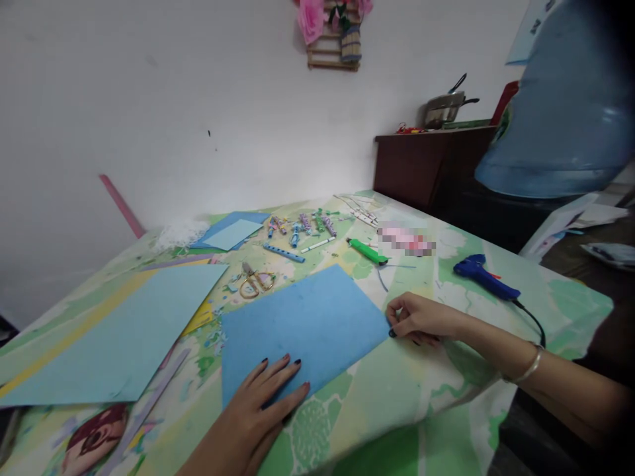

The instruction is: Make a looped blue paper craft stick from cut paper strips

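A blue craft sheet (302,324) lies flat in front of me. My left hand (265,400) rests on its lower left part with the fingers stretched out, pressing on the surface. At the sheet's right corner my right hand (417,318) is closed, thumb and fingers pinched at the edge. Just beyond the sheet are gold-handled scissors (256,281), a blue flute-like stick (284,252) and a green utility knife (366,251). A thin blue strip (382,279) lies between the knife and my right hand.
Larger light-blue sheets (129,324) lie at the left, with paper scraps around them. Small decorated sticks (305,225) sit at the back. A blue glue gun (486,277) with a cord is at the right. Beyond the table's right edge stands a large water bottle (560,119).
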{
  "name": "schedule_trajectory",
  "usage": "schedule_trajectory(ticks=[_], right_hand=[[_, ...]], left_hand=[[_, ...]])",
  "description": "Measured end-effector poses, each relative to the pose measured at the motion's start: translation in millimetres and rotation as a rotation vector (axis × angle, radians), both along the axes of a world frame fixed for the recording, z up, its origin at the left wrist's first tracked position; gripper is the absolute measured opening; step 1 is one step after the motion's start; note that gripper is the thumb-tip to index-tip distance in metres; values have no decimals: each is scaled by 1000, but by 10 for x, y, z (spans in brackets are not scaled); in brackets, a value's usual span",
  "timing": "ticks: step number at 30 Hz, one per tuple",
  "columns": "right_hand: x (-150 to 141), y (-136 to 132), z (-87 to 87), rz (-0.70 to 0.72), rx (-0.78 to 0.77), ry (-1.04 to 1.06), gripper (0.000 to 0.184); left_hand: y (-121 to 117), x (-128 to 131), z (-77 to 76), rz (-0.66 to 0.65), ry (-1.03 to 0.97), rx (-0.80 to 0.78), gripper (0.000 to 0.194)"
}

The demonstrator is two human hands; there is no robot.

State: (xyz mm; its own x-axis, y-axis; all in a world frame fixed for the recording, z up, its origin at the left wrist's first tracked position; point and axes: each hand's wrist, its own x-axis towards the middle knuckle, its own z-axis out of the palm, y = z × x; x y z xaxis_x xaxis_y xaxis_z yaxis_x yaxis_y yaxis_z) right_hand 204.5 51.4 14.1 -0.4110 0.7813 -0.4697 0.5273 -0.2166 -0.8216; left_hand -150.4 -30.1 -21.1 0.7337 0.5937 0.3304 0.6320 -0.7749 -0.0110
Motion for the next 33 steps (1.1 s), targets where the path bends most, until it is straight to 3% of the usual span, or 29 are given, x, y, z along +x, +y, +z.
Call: schedule_trajectory(ticks=[7,10,12,14,16,19,22,25,29,33], right_hand=[[57,21,18,-71,-21,-8,10],[65,9,-4,-32,13,-44,7],[57,50,17,27,119,-143,6],[37,171,85,25,356,-340,3],[1,377,182,-73,619,-549,8],[-94,777,284,-212,797,-720,29],[-219,1127,249,-252,836,-861,41],[-317,1311,168,-233,812,-919,34],[-283,1302,221,-246,888,-888,30],[-7,1111,407,-345,978,-762,32]], left_hand=[[28,-7,-84,-4,-53,41,40],[44,-20,-104,-5,-45,64,40],[49,-30,-112,-9,-39,74,40],[51,-38,-115,-12,-36,74,41],[51,-39,-116,-13,-41,66,41],[42,-31,-114,-5,-61,55,42],[24,-19,-107,2,-76,42,44],[7,-17,-94,10,-83,30,43],[3,-39,-72,12,-76,18,43],[4,-50,-44,-11,-33,-5,46]])
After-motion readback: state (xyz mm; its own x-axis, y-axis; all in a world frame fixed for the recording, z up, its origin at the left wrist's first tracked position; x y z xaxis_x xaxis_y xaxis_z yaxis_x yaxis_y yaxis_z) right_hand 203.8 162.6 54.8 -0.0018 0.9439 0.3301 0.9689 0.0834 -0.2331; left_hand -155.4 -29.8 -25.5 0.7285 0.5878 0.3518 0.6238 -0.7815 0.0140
